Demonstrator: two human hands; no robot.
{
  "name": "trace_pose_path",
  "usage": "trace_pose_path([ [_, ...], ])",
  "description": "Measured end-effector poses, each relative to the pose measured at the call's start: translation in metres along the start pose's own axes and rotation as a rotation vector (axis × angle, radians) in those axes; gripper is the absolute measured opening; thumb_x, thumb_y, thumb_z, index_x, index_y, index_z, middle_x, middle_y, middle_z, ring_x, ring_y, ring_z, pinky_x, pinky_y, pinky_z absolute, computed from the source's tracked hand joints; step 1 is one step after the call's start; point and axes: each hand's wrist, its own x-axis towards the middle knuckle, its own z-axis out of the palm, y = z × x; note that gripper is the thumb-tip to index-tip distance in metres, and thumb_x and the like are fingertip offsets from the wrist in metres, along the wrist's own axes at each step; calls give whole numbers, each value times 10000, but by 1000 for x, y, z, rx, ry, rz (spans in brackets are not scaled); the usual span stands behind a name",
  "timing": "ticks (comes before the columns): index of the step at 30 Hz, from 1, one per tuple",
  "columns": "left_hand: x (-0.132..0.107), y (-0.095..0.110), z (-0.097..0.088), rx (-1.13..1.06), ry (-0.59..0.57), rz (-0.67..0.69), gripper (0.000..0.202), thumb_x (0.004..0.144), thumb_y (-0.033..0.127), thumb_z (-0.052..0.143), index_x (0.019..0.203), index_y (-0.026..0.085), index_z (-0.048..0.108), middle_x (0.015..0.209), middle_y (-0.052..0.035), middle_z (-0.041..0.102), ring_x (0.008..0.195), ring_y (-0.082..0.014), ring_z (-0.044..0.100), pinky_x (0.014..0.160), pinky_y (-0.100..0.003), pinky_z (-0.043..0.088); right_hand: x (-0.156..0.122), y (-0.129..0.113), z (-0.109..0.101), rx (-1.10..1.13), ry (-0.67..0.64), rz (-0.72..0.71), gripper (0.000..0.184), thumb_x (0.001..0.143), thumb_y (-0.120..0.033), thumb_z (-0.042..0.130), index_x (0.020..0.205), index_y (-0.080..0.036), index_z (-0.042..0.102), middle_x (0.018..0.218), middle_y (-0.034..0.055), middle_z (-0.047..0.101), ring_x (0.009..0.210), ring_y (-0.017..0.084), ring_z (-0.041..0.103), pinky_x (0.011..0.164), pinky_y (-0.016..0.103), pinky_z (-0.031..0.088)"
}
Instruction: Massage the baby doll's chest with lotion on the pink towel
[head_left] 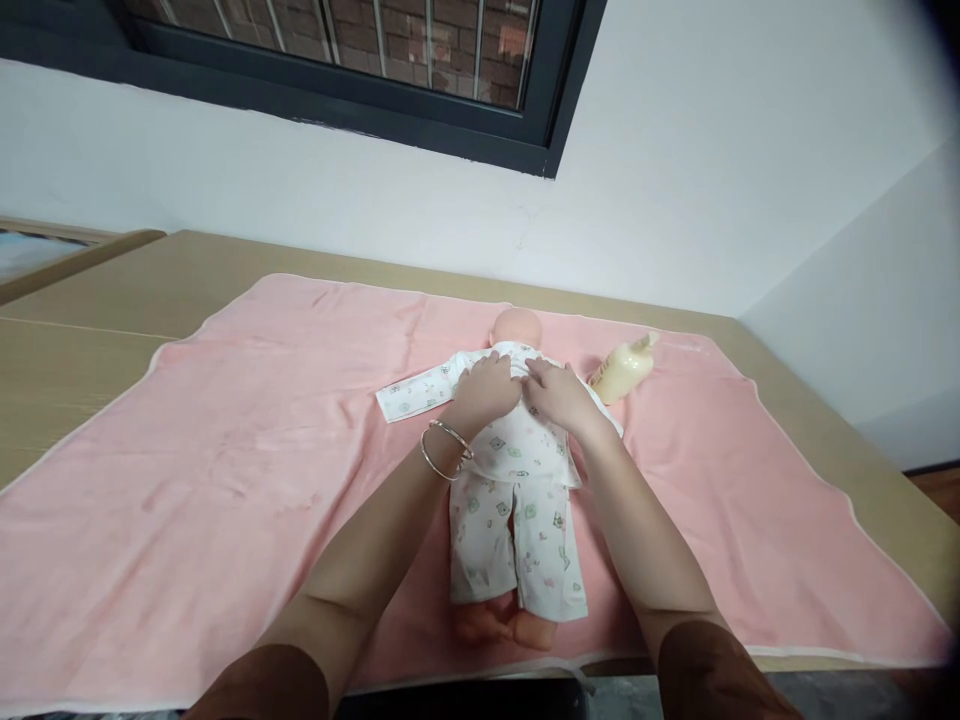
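Note:
A baby doll (517, 328) lies stretched out with its bare head at the far end and its feet nearest me; no face shows. It is dressed in a white long-sleeved top (510, 450) and matching trousers (551, 540), both with small printed figures. My left hand (489, 388), with bangles at the wrist, rests on the upper part of the top, fingers spread. Beside it, my right hand (556, 395) lies on the other side, fingers apart. One sleeve (420, 392) reaches out flat to the left; my right hand and forearm partly cover the other.
Under the doll a pink blanket (247, 480) spreads over a wooden table (97, 290). A pale yellow pump bottle (624, 370) lies right of the doll's shoulder. Behind the table stand a white wall (660, 200) and a dark-framed window (480, 120).

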Motion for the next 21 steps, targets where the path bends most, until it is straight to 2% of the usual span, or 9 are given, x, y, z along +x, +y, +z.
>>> trace_pose_path([
  [3,3,-3,2,-45,67,-62,497,1025,372,388,1442,176,575,1629,-152,504,1532,-322,439,1279,-589,312,4,4,5,-10,24,24,422,1038,-271,364,1357,-192,629,1488,161,643,1409,330,565,1249,629,260],
  [6,12,-18,7,-72,109,-95,547,1062,443,302,1536,254,496,1708,-92,403,1611,-300,309,1299,-710,135,13,14,19,22,75,90,515,1084,-359,319,1524,-180,518,1648,150,482,1563,304,388,1281,618,216],
  [8,18,-30,6,-88,62,-75,584,1071,490,259,1586,280,435,1740,-65,340,1639,-293,243,1293,-737,55,19,19,28,12,106,125,555,1097,-371,286,1578,-155,459,1686,149,421,1591,293,338,1296,606,186],
  [11,18,-37,-2,-81,-33,-52,622,1067,516,252,1628,276,372,1765,-70,273,1653,-320,194,1276,-759,65,20,18,32,-41,129,143,570,1104,-353,257,1599,-128,426,1694,158,405,1586,299,343,1297,589,188],
  [13,11,-30,-10,-32,-62,-46,615,1062,480,286,1628,253,366,1758,-98,288,1642,-329,229,1267,-763,111,15,10,28,-70,126,139,558,1103,-334,254,1590,-130,432,1682,162,425,1576,309,357,1283,591,217],
  [15,0,-18,-16,41,-94,-29,600,1052,427,339,1612,216,382,1748,-127,305,1628,-331,265,1270,-746,148,6,-1,20,-114,122,120,514,1094,-301,274,1522,-143,511,1617,176,516,1520,325,441,1260,597,249],
  [18,-15,1,-20,130,-157,26,551,1046,312,340,1578,196,421,1749,-135,302,1618,-344,290,1277,-719,179,-6,-18,9,-219,101,81,420,1069,-263,332,1292,-164,674,1348,186,719,1282,331,647,1232,602,259],
  [21,-17,7,-16,138,-155,45,566,1031,211,286,1582,212,419,1753,-109,302,1614,-343,303,1281,-707,190,-9,-21,5,-250,87,65,383,1050,-260,366,1151,-191,729,1166,150,780,1123,307,711,1228,601,246],
])
